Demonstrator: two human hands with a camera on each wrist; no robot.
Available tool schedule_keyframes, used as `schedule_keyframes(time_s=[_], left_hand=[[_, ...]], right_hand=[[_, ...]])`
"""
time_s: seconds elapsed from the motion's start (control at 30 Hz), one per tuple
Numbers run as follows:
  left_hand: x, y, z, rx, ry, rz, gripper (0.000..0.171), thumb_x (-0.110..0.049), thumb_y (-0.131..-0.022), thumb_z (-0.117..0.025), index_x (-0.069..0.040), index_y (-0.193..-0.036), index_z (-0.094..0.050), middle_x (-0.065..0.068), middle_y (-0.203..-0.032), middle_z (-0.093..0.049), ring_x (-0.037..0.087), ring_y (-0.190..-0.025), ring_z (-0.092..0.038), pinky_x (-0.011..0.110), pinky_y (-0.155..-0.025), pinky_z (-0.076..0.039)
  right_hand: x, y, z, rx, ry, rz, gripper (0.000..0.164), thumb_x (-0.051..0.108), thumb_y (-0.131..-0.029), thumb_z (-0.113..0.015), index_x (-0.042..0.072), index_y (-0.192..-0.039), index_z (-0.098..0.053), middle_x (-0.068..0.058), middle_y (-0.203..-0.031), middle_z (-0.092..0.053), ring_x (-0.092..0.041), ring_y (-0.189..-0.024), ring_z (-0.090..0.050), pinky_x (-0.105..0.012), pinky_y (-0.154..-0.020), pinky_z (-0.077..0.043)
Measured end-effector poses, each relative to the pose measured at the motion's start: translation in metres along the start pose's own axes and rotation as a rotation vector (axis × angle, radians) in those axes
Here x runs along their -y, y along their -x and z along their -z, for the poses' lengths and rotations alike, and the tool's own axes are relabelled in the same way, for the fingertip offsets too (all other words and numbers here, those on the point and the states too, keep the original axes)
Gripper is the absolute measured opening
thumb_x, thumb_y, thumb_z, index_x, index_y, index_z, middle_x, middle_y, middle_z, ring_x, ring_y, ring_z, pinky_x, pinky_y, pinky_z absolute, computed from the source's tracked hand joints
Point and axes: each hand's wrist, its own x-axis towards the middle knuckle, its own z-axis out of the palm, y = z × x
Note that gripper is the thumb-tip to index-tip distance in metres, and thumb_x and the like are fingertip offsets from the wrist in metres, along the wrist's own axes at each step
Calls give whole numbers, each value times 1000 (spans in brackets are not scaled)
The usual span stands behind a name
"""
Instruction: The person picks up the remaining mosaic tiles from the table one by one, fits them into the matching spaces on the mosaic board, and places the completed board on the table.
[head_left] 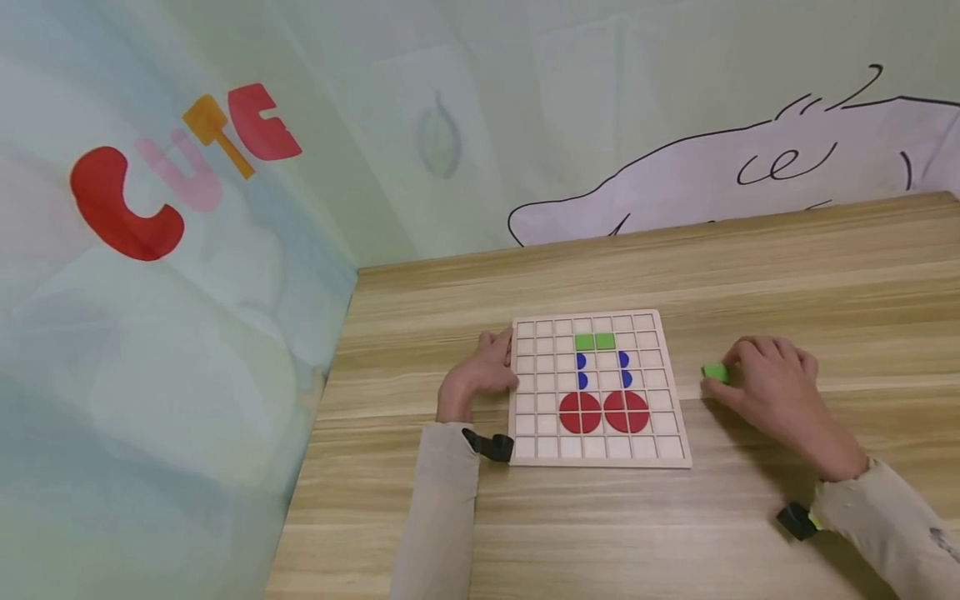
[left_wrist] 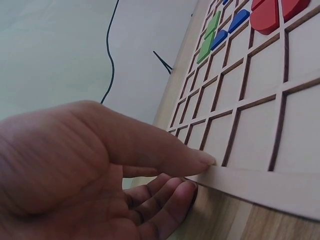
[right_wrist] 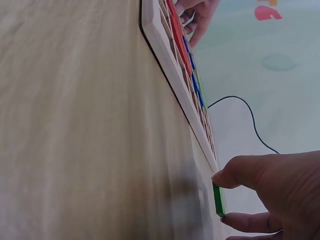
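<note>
A pale wooden grid board (head_left: 526,424) lies on the table. My left hand (head_left: 483,372) is at its left edge; in the left wrist view the thumb (left_wrist: 192,161) presses on the rim while the other fingers curl beside and below it. Over to the right of the board, my right hand (head_left: 776,387) pinches a small green tile (head_left: 715,372) between thumb and fingertip. Two green squares (head_left: 584,342) sit side by side in the board's upper cells. Below them are blue half-round pieces (head_left: 581,380) in two columns, then red quarter pieces (head_left: 570,403) forming two circles.
The wood-grain table (head_left: 600,533) meets a printed cloth backdrop (head_left: 420,100) behind and on the left. Both wrists carry small black cameras, one on the left (head_left: 495,447) close to the board's lower left corner.
</note>
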Motion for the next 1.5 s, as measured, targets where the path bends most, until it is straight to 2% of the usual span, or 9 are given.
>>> schedule_keyframes(time_s=[0.2,0.57,0.87,1.17,1.5], left_hand=[[1,-1,0,0,-9,10,96,2,-74,-59,-15,-155,-10,12,-128,-31,26,-104,-38,32,-80,-36],[2,-2,-1,-2,-2,14,96,2,-74,-61,-15,-155,-13,12,-127,-32,26,-103,-38,31,-79,-36],[1,-1,-2,11,14,38,96,2,-75,-60,-15,-155,-10,14,-133,-29,27,-107,-38,34,-85,-35],[2,-1,0,10,13,20,95,3,-74,-59,-14,-155,-12,14,-131,-30,27,-106,-37,34,-84,-35],[1,-1,0,-2,19,-10,93,4,-74,-58,-15,-155,-15,14,-131,-31,27,-107,-35,35,-84,-35]], right_hand=[[8,-7,0,-36,-3,-10,39,35,-81,-69,-1,-92,-59,-25,-115,-54,-48,-110,-39,-65,-89,-20],[27,-26,-5,-6,-45,7,43,38,-83,-69,-3,-96,-59,-27,-119,-54,-50,-112,-40,-64,-90,-21],[45,-44,-14,29,-66,19,41,35,-83,-69,-3,-97,-61,-26,-123,-52,-49,-117,-38,-64,-93,-20],[62,-60,-31,126,-82,25,37,35,-85,-68,0,-96,-61,-25,-129,-49,-45,-124,-34,-62,-98,-20],[67,-67,-37,133,-65,43,36,34,-84,-70,1,-97,-64,-25,-130,-48,-44,-125,-32,-59,-97,-20]])
